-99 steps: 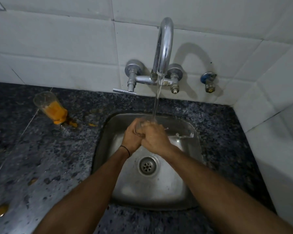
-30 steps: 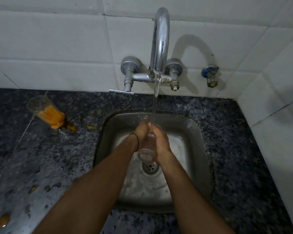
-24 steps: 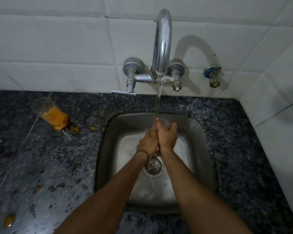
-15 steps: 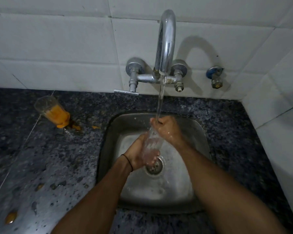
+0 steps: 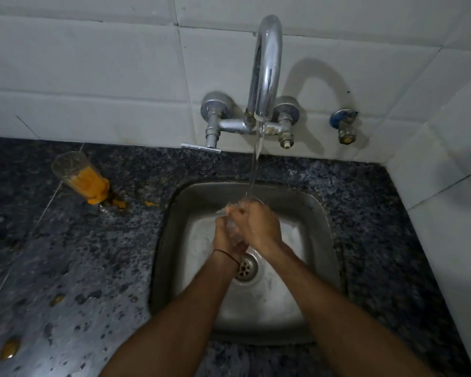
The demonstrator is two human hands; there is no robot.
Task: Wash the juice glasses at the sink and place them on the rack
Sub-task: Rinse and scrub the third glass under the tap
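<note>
Both your hands' fingers pinched the wet glass [image 5: 233, 229] under the tap [image 5: 265, 69]; slick grip risked dropping it into the sink [image 5: 321, 240]

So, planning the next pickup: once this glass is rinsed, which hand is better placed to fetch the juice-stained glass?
Probably the left hand. The dirty glass stands on the counter left of the sink; the right hand would have to cross over.

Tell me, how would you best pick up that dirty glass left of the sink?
Probably wrap a hand around the dirty glass at its clear upper wall, coming from the sink side. It stands upright and apart; the bottom is smeared orange, with spills by the base.
</note>
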